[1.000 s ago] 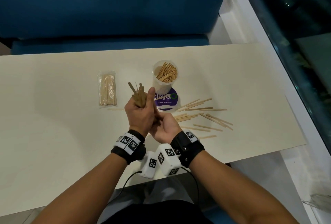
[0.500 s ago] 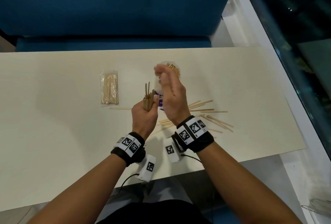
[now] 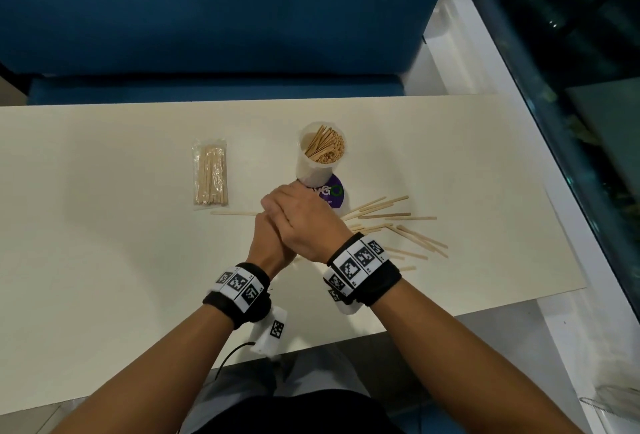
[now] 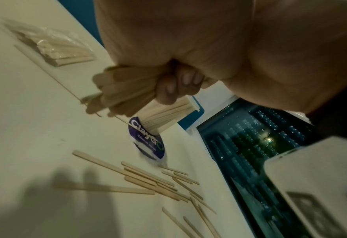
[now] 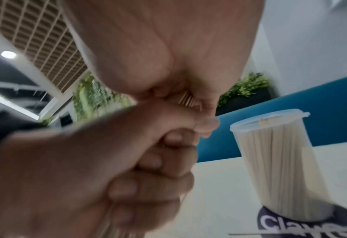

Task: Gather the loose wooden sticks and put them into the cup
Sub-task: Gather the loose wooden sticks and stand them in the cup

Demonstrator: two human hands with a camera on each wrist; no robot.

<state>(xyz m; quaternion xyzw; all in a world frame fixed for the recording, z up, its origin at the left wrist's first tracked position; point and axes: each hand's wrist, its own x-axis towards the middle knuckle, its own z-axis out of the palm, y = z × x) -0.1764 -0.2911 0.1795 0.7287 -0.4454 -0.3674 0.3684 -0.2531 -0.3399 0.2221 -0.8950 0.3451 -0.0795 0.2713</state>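
Cream and long, the table runs left to right, with a blue bench behind it at 12 o'clock and a dark glass wall along the right side.

Nearest the person, the two hands meet just in front of the cup. The left hand is curled tight around a bundle of sticks. The right hand lies over the top of it, palm down, fingers bent over the stick ends. Loose sticks lie scattered on the table at 3 o'clock from the hands. One thin stick lies flat at 9 o'clock. Farther off, the clear plastic cup stands upright at 12 o'clock on a round purple sticker; it is already packed with sticks. A plastic packet of sticks lies at 10 o'clock.

From above, the bundle is hidden under the right hand. The left wrist view shows its lower ends sticking out below the fist. The right wrist view shows the top ends pressed under the right palm, plus a slatted ceiling and green plants.

Half a second ago the right hand was lifted, fingers straight, and the stick tops stood bare. Now it has come down on them.
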